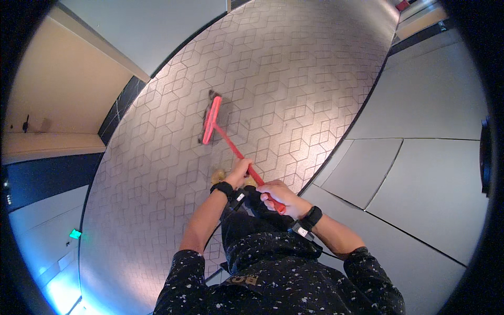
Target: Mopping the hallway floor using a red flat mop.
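Observation:
Both my hands are closed around the red handle (228, 141) of a long-handled broom. My left hand (238, 173) grips it partway down, and my right hand (284, 197) holds it close to its upper end. The handle slants away from me, up and to the left in the picture. At its far end the red broom head (212, 119) rests on the patterned carpet (275, 71), with a dark fringe, apparently bristles, showing along its left side.
A tan door (71, 75) is set in the left wall. Along the right run pale wall panels (429, 169). A small green light (75, 234) glows low on the left wall. My yellowish shoes (218, 176) stand just below the broom.

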Available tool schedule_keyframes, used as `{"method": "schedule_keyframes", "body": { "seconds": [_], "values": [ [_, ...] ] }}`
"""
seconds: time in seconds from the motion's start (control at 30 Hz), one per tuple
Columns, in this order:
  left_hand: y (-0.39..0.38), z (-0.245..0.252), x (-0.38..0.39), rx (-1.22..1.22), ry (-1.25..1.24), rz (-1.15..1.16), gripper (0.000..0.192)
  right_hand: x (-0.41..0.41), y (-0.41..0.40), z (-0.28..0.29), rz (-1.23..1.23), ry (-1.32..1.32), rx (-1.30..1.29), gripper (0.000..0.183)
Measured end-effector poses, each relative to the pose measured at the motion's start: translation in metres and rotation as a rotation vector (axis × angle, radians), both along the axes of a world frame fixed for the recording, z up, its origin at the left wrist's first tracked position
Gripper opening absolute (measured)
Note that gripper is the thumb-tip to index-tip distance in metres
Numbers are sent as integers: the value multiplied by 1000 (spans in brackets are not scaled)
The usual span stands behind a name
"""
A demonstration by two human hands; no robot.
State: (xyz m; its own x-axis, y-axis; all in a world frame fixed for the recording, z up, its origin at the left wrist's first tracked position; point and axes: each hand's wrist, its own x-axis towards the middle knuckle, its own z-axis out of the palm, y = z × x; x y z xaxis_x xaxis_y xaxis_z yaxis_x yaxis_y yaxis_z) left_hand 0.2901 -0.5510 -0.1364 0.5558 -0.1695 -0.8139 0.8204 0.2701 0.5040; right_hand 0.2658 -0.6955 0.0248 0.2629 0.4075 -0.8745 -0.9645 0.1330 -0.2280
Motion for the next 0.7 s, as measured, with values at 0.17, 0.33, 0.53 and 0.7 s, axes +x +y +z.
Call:
{"method": "schedule_keyframes", "body": {
  "seconds": [0.17,0.33,0.53,0.7],
  "values": [
    [41,8,-59,37,86,88,15,-27,25,-27,182,79,9,15],
    [65,-12,-105,74,292,206,13,-49,48,-44,294,71,71,22],
    [49,-35,-113,354,-758,-77,14,-36,41,-43,148,236,-22,11],
    [-2,-50,-37,-151,84,259,16,-12,24,-33,-13,83,-70,10]
  ]
}}
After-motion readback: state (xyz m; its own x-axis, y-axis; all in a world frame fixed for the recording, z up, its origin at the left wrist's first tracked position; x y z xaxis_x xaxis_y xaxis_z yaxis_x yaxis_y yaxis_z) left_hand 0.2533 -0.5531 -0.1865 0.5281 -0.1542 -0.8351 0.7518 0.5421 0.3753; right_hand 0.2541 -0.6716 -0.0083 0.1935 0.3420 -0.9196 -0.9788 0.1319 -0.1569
